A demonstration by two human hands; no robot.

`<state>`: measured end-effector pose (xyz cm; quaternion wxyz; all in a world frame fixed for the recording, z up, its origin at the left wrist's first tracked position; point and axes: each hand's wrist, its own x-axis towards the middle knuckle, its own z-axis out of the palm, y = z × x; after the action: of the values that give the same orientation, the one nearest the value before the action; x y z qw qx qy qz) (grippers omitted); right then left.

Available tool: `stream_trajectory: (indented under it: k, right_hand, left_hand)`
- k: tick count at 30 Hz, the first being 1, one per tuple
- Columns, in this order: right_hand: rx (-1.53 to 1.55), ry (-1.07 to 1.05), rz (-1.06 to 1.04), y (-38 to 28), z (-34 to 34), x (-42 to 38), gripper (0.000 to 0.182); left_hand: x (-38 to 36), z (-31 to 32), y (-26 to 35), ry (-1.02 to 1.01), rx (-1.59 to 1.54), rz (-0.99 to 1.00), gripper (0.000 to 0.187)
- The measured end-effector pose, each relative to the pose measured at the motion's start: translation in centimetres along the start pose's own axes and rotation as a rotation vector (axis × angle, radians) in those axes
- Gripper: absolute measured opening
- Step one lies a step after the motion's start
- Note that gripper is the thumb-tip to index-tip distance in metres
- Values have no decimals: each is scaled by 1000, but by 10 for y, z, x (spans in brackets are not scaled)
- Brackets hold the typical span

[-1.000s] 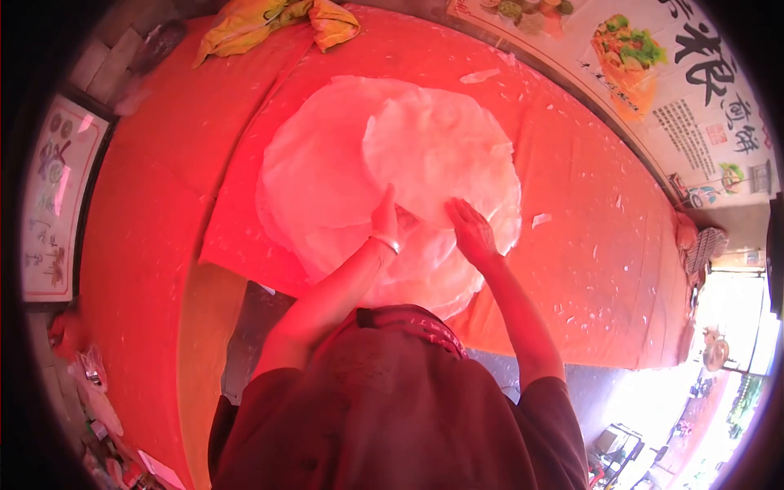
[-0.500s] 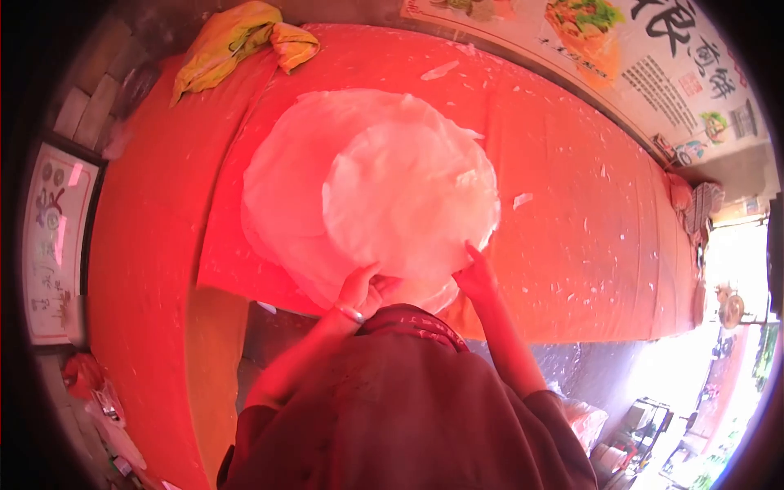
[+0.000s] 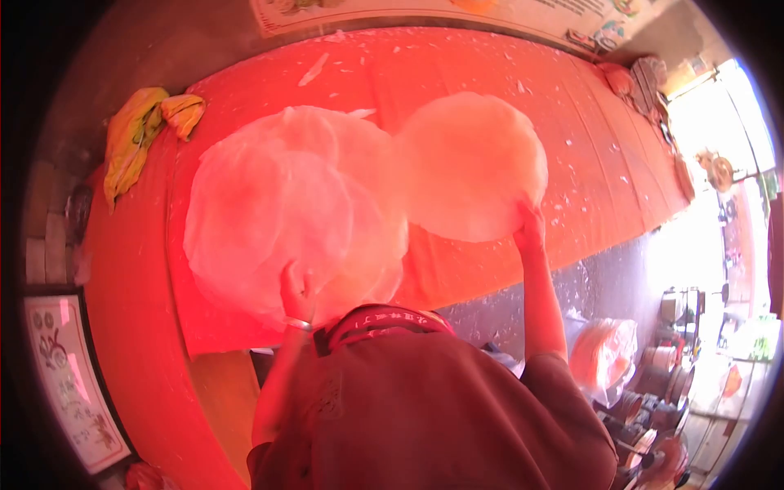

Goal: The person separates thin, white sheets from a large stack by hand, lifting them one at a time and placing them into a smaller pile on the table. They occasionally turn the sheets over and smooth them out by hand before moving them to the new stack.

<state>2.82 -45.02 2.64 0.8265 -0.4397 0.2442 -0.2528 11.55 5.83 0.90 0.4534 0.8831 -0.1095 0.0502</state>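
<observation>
A thin, round, pale pancake [image 3: 469, 167] lies out to the right on the red cloth, its left side meeting the pile. My right hand [image 3: 529, 224] pinches its lower right edge, fingers closed over the rim. To the left spreads a pile of large thin pancakes [image 3: 245, 204], overlapping one another, with uneven edges. My left hand [image 3: 298, 292], wearing a bracelet at the wrist, rests at the pile's near edge. Its fingers are apart and slightly bent, with nothing visible gripped in them.
A red cloth [image 3: 604, 155] covers the long table, scattered with pale flakes. A yellow bag [image 3: 135, 143] lies at the far left corner. Framed signs stand left and behind. Below right are a plastic bag [image 3: 603, 359] and several pots or tins.
My right hand has moved right, carrying one round pancake off the pile. My left hand has shifted left over the pile. The head view has turned to the right.
</observation>
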Motion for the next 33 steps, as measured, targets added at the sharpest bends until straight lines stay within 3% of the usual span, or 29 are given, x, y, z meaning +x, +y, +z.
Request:
stream_trajectory:
  k: [1,4,7,11,14,19,22,25,28,31,33]
  right_hand:
    - [0,84,-6,16,-38,-2,32]
    - [133,356,53,62,-111,-28,31]
    - [252,367,102,77,-124,-51,38]
    - [59,486,189,54,-123,-85,26]
    - [-26,703,144,47,-115,-136,21]
    - [-274,864,502,132,-173,-263,21]
    - [-455,767,751,216,-216,-343,26]
    - [-756,575,1103,256,-206,-369,32]
    - [-1158,5,962,269,-190,-359,41]
    - [-1286,-170,1247,286,-164,-340,47]
    - [-1274,-365,1265,325,-174,-356,58]
  left_hand:
    - [3,-1,-6,29,212,171,44]
    - [11,2,0,-117,614,257,61]
    - [12,12,-10,-312,739,263,71]
    - [11,22,-15,-267,839,352,74]
    - [12,27,-26,-238,849,387,75]
    - [10,32,-38,-238,780,428,77]
    - [11,29,-35,-348,764,457,76]
    - [11,32,-41,-350,688,575,73]
    - [6,38,-43,-389,678,561,73]
    - [3,38,-48,-426,730,568,75]
    - [5,33,-47,-466,795,560,76]
